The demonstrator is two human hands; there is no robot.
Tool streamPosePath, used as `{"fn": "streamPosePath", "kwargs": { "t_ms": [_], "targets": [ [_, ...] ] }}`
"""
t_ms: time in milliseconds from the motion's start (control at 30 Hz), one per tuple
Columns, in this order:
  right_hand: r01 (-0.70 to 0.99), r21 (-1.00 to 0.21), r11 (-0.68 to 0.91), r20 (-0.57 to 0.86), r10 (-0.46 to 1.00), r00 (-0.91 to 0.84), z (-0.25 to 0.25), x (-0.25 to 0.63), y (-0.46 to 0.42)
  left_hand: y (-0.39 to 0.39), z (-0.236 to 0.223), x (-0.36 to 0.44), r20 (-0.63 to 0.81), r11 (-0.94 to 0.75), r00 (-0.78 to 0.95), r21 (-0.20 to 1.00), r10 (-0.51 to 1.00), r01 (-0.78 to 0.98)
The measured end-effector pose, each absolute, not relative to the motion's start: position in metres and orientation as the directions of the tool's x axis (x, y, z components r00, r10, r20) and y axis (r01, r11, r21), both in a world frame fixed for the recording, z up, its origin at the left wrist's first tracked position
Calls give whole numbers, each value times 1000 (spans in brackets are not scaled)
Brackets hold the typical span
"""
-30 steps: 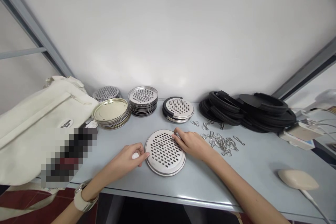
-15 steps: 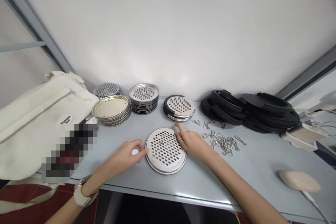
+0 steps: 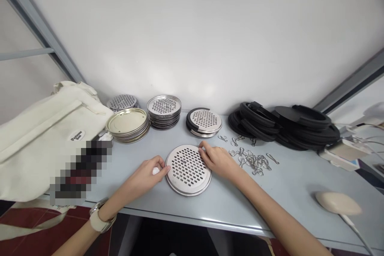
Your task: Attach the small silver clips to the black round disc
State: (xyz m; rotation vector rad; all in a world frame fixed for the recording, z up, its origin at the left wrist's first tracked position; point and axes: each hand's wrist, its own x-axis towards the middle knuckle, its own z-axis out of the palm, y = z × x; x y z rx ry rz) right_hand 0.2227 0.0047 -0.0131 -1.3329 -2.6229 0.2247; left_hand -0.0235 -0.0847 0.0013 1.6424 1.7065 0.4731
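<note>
On the table in front of me lies a round perforated metal disc [image 3: 189, 172] with rows of slots and a raised rim. My left hand [image 3: 151, 171] pinches its left rim, thumb on top and fingers curled. A small white thing [image 3: 155, 171] shows inside that hand's curl; its kind I cannot make out. At the upper right rim, my right hand [image 3: 214, 159] holds the disc with bent fingers, the tips partly out of sight. Just right of this hand lies a loose pile of metal clips [image 3: 255, 161].
Along the wall stand a stack of gold lids [image 3: 127, 122], a stack of slotted discs [image 3: 164, 108], discs with a black strip [image 3: 205, 120] and black rings [image 3: 258, 122]. A cream bag [image 3: 57, 136] sits left; a beige corded device [image 3: 339, 203] lies right.
My right forefinger has bent down closer to the disc's rim. The left thumb rests slightly farther over the edge. The view has shifted a little.
</note>
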Motion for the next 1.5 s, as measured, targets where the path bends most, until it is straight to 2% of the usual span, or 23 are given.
{"fn": "streamPosePath", "kwargs": {
  "t_ms": [167, 267, 500, 733, 1067, 1233, 1400, 1500],
  "targets": [
    [746, -408, 526, 69, 833, -549, -11, 224, 4, -86, -1, -17, -199, 138, 5, 698, 980, 702],
    [722, -471, 507, 62, 836, -546, -11, 225, 4, -87, -1, -16, -184, 138, -4, 725, 983, 675],
    [703, -540, 463, 92, 863, -497, -5, 224, 4, -87, 6, -13, -92, 80, -8, 803, 996, 590],
    [631, -656, 414, 188, 899, -394, -4, 222, 3, -91, 22, -8, -25, 39, -31, 794, 999, 606],
    [646, -623, 441, 195, 887, -417, 3, 222, 1, -87, 17, -3, -111, 99, -9, 846, 994, 524],
    [637, -630, 443, 195, 885, -423, 3, 222, 0, -84, 20, -3, -63, 17, 63, 831, 996, 555],
    [510, -775, 374, 177, 902, -394, 1, 222, 1, -83, 21, -5, -34, -19, 92, 850, 995, 526],
    [416, -861, 292, 101, 900, -423, 3, 223, 3, -83, 22, -6, -36, 11, 46, 893, 998, 450]
  ]
}}
